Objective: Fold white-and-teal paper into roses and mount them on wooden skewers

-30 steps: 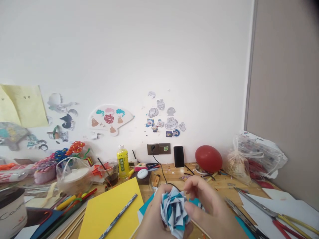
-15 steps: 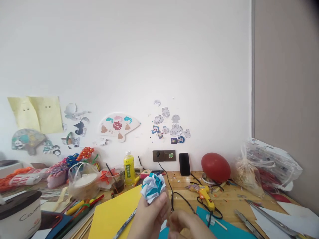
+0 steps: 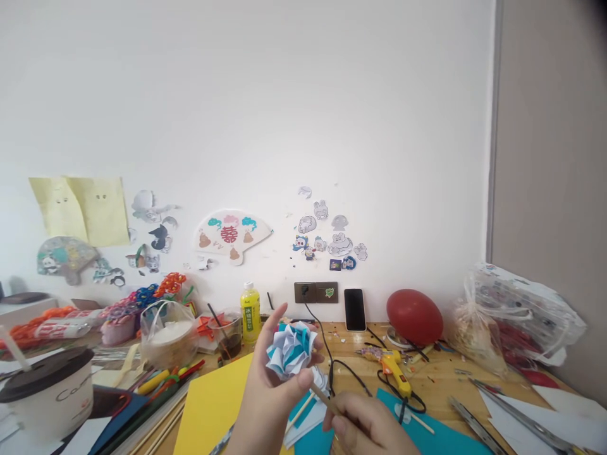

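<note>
A crumpled-looking blue-and-white folded paper flower (image 3: 291, 351) rests in my left hand (image 3: 272, 395), whose fingers cup around its sides with the thumb below. My right hand (image 3: 365, 423) is closed on a thin brown stick (image 3: 324, 399), whose far end reaches close to my left thumb, just under the flower. Whether stick and flower touch I cannot tell. Beneath my hands lie white and blue paper pieces (image 3: 303, 422) and another pale stick (image 3: 300, 414). A yellow paper sheet (image 3: 203, 404) is partly hidden behind my left forearm.
A yellow glue gun (image 3: 394, 371) with its cord lies right of centre, on blue paper (image 3: 441, 430). Scissors (image 3: 526, 420) and a metal cutter (image 3: 477, 424) lie at the right. A phone (image 3: 355, 309), red balloon (image 3: 415, 316), yellow bottle (image 3: 250, 313) and lidded cup (image 3: 52, 398) stand around.
My left fingers have spread upward around the flower, which has tilted to show more of its folds. My right hand has moved slightly, and the brown stick in it now shows. The view has shifted slightly.
</note>
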Tool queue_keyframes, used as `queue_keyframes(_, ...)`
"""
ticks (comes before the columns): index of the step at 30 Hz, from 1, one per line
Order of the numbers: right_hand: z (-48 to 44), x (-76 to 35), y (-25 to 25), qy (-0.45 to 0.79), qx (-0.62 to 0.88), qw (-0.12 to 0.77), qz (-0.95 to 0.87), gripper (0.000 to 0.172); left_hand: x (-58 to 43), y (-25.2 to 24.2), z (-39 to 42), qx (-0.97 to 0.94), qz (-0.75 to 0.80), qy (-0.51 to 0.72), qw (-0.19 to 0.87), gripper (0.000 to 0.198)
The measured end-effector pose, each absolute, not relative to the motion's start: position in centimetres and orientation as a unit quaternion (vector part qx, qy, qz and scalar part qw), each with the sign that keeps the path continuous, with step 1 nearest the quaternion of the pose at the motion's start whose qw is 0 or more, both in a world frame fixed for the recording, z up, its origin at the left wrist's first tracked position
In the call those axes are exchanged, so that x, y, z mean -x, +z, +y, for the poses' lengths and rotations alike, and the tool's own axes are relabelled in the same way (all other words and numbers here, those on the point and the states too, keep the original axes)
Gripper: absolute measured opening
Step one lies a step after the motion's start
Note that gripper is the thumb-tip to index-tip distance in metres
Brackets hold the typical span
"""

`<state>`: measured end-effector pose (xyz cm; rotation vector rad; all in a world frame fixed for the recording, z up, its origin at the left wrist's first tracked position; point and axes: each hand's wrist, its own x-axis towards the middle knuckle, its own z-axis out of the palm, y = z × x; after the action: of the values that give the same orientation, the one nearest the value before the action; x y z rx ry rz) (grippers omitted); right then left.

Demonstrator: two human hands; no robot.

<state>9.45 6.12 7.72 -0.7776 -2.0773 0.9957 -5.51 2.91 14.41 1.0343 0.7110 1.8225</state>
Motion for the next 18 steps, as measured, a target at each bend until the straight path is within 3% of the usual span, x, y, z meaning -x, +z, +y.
queue_keyframes(8,5.5,-9.5,8.4,0.326,0.343,0.373,-0.798,0.035,5.2,14.8,3.1,-0.347,0.258,0.762,0.483,0.071)
queue_keyframes(18,4.5,-10.5,9.3,0.022,0.356,0.419,-0.835,0.02,5.4,14.4,3.3,-0.284,0.216,0.758,0.546,0.047)
